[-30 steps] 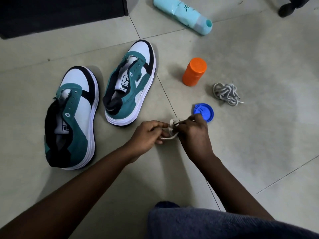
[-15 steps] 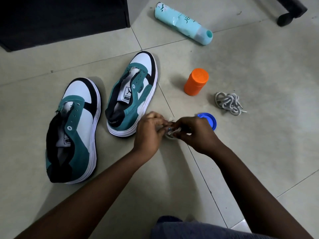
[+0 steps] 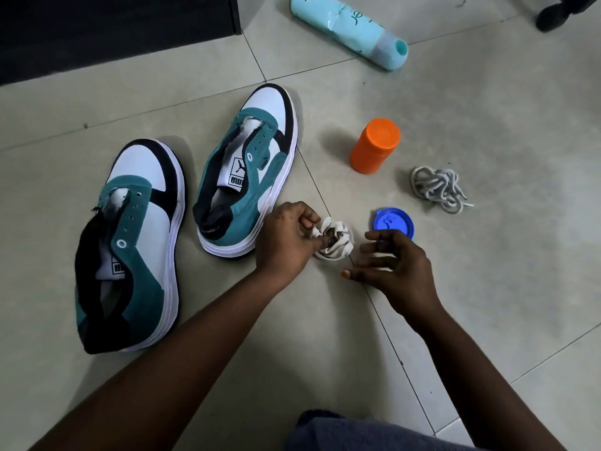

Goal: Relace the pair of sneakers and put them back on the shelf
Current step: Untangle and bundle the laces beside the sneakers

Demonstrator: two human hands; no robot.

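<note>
Near the middle of the frame, the left hand [image 3: 286,237] pinches a bundled white lace [image 3: 335,239] between thumb and fingers, holding it just above the floor [image 3: 487,288]. The right hand [image 3: 395,265] sits just right of the bundle with fingers loosely spread and slightly blurred; it appears to hold nothing, though a pale strand may run under the fingers. Both sneakers lie unlaced to the left: the nearer sneaker [image 3: 250,170] is just left of the left hand, its heel toward the person and its toe pointing to the upper right; the far sneaker [image 3: 130,242] lies at the left of the frame, roughly parallel. So the lace must travel left, and the left hand is closer. A second, grey lace [image 3: 437,188] lies tangled at right, beyond a blue lid [image 3: 393,222] and an orange bottle [image 3: 375,144].
</note>
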